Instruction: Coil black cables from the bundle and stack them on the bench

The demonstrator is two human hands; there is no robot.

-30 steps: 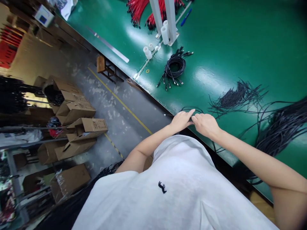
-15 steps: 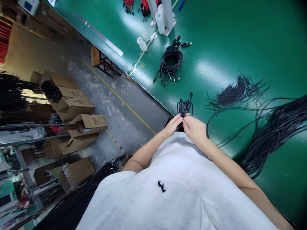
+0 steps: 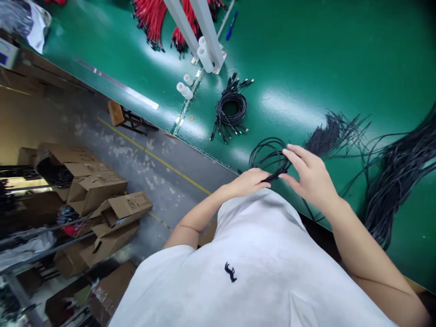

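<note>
A loose coil of black cable (image 3: 269, 141) is held just above the near edge of the green table. My left hand (image 3: 250, 182) is closed on the lower left of the loops, its fingers partly hidden by them. From the right, my right hand (image 3: 313, 179) holds the coil's right end between fingers and thumb, which are well apart. Beyond my hands, a neat ring of black cables (image 3: 231, 109) with metal plugs sticking out lies on the table.
Thin black strips (image 3: 327, 136) lie in a pile right of my hands, beside a thick bundle of black cables (image 3: 395, 190). Further off stand white rollers (image 3: 184, 91) and a grey metal stand (image 3: 209, 34). Red cables (image 3: 150, 22), a blue pen (image 3: 232, 25) and cardboard boxes (image 3: 98, 190) also show.
The compact cable bundle has opened into wider loops. My right hand has moved right, with fingers more spread, while my left keeps its hold. The view has shifted.
</note>
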